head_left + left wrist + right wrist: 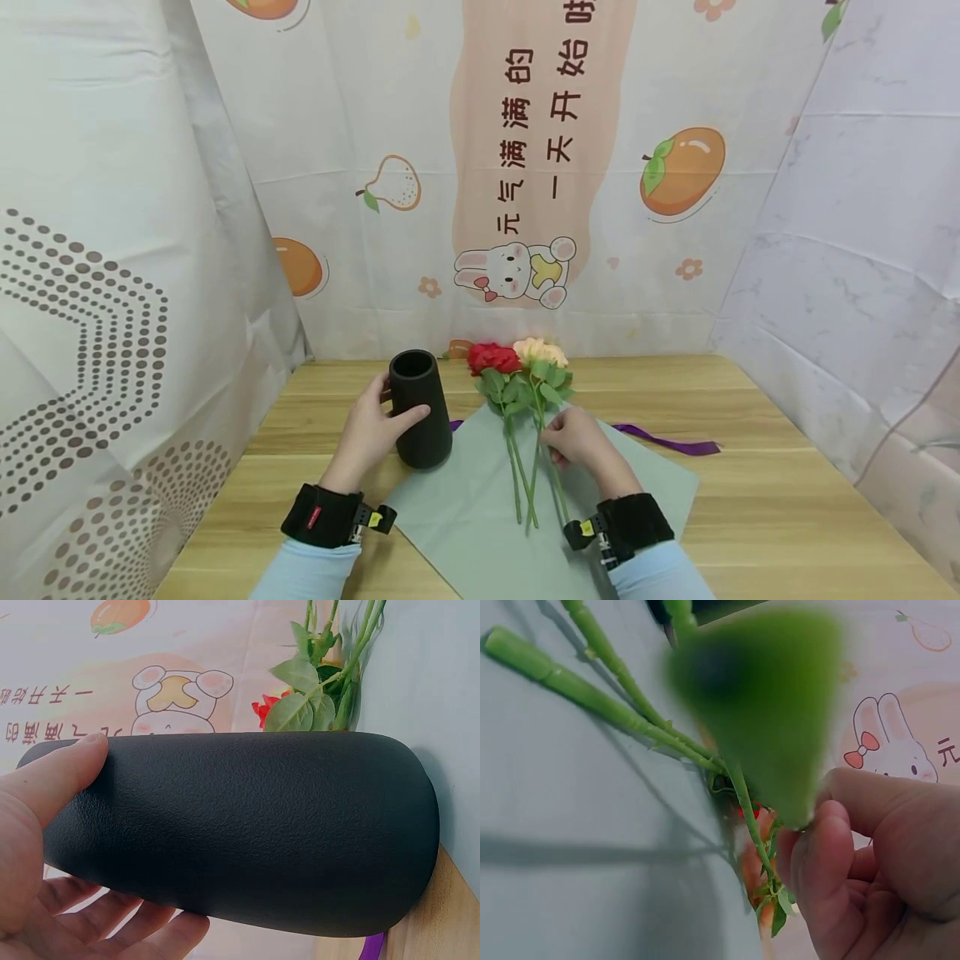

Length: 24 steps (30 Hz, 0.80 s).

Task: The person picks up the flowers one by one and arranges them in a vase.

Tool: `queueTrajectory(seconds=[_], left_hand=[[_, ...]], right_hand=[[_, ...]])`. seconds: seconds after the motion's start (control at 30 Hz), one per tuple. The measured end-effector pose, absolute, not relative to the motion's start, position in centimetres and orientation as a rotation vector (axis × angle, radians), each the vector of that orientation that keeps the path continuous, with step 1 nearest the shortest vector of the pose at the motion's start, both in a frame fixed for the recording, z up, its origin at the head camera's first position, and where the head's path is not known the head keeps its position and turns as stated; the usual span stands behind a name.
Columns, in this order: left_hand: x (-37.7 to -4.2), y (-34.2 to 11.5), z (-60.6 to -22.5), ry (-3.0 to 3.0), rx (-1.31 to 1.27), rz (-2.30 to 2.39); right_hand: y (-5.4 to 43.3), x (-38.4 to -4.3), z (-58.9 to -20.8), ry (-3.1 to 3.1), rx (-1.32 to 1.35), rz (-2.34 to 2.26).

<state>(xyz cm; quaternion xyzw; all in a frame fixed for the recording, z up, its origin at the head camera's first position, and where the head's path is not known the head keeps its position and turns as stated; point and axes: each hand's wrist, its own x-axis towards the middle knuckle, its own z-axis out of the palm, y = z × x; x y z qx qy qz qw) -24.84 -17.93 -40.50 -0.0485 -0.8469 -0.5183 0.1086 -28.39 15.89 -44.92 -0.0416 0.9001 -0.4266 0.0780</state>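
Note:
My left hand (372,427) grips a black vase (424,429), with the thumb on its near side and the other fingers behind it. The vase stands nearly upright, its base at the left edge of a grey-green wrapping sheet (457,521). Over that sheet, my right hand (581,439) pinches a green flower stem (559,493). In the right wrist view the cut end of the held stem (780,727) looms blurred near the camera. Red roses (492,357) and cream-peach roses (540,352) lie with their heads toward the back, other stems (516,475) beside the held one.
A purple ribbon (671,442) runs under the sheet and comes out on the right, with a bit showing by the vase. Beneath everything is a wooden table (787,500). A printed cloth (375,267) hangs right behind the table's far edge.

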Motion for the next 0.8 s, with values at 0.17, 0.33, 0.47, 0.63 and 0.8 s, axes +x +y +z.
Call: queueTrajectory(seconds=[0.17,0.33,0.47,0.63,0.8], left_hand=[[-24.88,-17.98,-40.51,-2.492,-0.140,-1.524],[-24.79,-17.92,-40.48,-2.497,-0.137,-1.526],[-24.76,-17.81,-40.36,-2.506,-0.121,-1.524],[-24.75,-17.77,-40.29,-2.509,-0.120,-1.519],[-24.72,-17.80,-40.31,-2.505,-0.126,-1.520]], right_hand=[[15.86,-28.27,-44.35,2.675,-0.107,-1.327],[15.93,-28.17,-44.18,2.656,-0.099,-1.379],[16.12,-28.25,-44.20,2.649,-0.114,-1.413],[16.30,-28.35,-44.10,2.647,-0.128,-1.431],[16.25,-28.22,-43.94,2.653,-0.109,-1.429]])
